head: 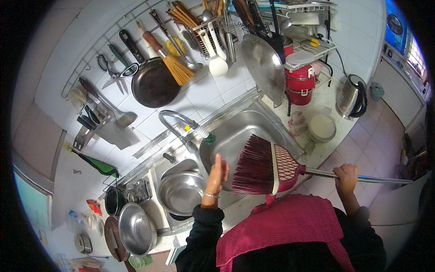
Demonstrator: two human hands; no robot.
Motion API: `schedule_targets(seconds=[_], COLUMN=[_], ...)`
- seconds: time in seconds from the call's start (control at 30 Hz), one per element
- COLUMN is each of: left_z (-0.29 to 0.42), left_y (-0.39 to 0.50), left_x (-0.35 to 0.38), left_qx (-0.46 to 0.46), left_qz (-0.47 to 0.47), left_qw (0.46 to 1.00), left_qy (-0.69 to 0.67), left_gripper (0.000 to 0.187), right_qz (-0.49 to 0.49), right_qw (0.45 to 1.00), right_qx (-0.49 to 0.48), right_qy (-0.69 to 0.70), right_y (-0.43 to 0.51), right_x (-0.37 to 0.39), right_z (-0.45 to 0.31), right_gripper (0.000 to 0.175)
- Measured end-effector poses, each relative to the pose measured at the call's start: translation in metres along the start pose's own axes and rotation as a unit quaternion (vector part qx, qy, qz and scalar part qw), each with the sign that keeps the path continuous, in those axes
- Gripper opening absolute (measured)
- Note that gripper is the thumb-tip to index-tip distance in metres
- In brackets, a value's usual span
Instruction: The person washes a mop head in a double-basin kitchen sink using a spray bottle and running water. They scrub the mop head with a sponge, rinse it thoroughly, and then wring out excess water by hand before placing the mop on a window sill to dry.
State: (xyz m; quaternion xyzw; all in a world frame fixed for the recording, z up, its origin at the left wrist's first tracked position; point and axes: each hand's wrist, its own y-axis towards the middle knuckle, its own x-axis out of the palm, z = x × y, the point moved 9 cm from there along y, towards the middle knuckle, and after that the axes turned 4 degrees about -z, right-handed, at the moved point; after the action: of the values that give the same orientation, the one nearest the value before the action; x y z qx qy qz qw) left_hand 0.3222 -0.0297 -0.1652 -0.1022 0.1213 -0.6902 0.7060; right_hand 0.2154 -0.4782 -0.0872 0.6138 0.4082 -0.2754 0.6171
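Observation:
A broom with dark red bristles and a red-and-white head lies level over the front right of the steel sink basin. My right hand is closed around its metal handle. My left hand is raised beside the bristle tips, fingers apart, with nothing visible in it; a bracelet circles the wrist. Behind it, the curved faucet with a green nozzle reaches over the basin. A steel bowl sits in the smaller left basin.
Pans, scissors and a bamboo brush hang on the tiled wall. At right on the counter stand an electric kettle, a round container and red canisters. Another steel bowl leans at the left, near a cutting board.

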Motion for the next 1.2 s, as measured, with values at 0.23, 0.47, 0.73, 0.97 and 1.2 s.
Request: schedule_targets(seconds=[0.23,0.47,0.73,0.97,1.2], left_z=[0.013,0.001,-0.021,-0.035,-0.073], left_y=[-0.003,0.011,0.005,0.016,0.029], left_x=[0.052,-0.050,-0.047,-0.055,-0.032], left_qx=[0.057,0.147,0.118,0.112,0.026], left_qz=[-0.123,0.152,0.127,0.110,0.027], left_qw=[0.986,0.957,0.975,0.971,0.971], left_qy=[-0.093,-0.200,-0.142,-0.180,-0.234], left_gripper=[0.035,0.031,0.040,0.035,0.027], right_qz=[-0.004,-0.065,-0.200,-0.188,-0.137], right_qw=[1.000,0.992,0.907,0.843,0.825], right_qx=[0.010,0.053,0.204,0.314,0.350], right_qy=[0.002,0.091,0.309,0.394,0.421], right_y=[-0.006,-0.026,-0.062,-0.100,-0.140], right_x=[0.005,0.021,0.045,0.037,0.021], right_z=[-0.011,0.000,0.013,0.002,0.016], right_gripper=[0.008,0.008,0.008,0.006,0.007])
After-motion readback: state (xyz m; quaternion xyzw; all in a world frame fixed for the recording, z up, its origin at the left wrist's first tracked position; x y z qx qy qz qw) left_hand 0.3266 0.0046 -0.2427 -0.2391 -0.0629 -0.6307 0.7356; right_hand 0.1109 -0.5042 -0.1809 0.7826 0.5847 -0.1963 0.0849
